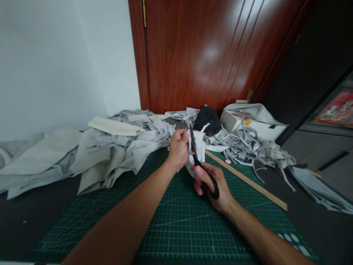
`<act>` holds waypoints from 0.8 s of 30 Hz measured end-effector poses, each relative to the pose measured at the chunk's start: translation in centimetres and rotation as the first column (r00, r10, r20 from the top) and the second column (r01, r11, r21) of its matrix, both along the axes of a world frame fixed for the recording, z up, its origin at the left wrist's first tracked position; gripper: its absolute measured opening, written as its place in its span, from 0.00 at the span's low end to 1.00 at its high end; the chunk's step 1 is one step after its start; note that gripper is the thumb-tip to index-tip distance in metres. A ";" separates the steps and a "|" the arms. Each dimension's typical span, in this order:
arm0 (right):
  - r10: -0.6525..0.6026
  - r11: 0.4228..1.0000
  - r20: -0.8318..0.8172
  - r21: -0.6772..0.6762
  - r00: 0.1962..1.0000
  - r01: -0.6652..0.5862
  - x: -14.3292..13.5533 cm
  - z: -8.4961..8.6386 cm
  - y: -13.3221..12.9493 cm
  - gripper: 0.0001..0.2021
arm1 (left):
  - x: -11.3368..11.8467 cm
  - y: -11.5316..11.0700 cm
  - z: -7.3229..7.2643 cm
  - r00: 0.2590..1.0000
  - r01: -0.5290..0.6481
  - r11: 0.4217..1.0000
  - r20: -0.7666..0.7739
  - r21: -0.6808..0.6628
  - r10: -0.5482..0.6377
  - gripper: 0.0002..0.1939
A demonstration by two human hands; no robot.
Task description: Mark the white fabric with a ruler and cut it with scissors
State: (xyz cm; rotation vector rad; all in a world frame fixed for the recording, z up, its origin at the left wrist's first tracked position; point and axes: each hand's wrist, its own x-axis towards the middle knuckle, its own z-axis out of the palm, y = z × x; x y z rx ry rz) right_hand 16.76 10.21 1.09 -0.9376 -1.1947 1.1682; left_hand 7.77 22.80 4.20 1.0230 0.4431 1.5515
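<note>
My right hand (213, 184) is closed around the black handles of a pair of scissors (193, 145), whose blades point away from me. My left hand (178, 146) pinches a piece of white fabric (200, 149) by its edge. The scissor blades lie against this fabric, just right of my left fingers; whether they are parted is too small to tell. Both hands are above a green cutting mat (176, 224) with a printed grid. Part of the fabric hangs down between the hands.
Grey and cream cloth pieces (138, 147) lie heaped at left. A wooden ruler (248, 180) crosses the mat at right, beside a pink disc (228, 161). Behind are a black cloth bundle (208, 119), tangled grey strips (248, 145), a white box (248, 123) and a brown door (198, 55).
</note>
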 end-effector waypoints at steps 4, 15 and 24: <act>-0.004 1.000 0.005 -0.011 1.000 0.004 -0.1 -0.2 -0.1 0.27 | 0.1 0.0 0.0 1.000 -0.008 1.000 -0.015 0.004 0.008 0.08; -0.030 0.999 0.019 -0.014 0.999 0.030 -0.4 0.0 -0.3 0.27 | 0.3 0.8 -0.9 0.992 -0.091 0.996 -0.084 -0.002 0.091 0.08; -0.027 0.999 0.041 -0.019 0.999 0.028 -0.4 0.0 -0.3 0.26 | 0.2 0.9 -1.2 0.972 -0.175 0.984 -0.153 0.019 0.176 0.09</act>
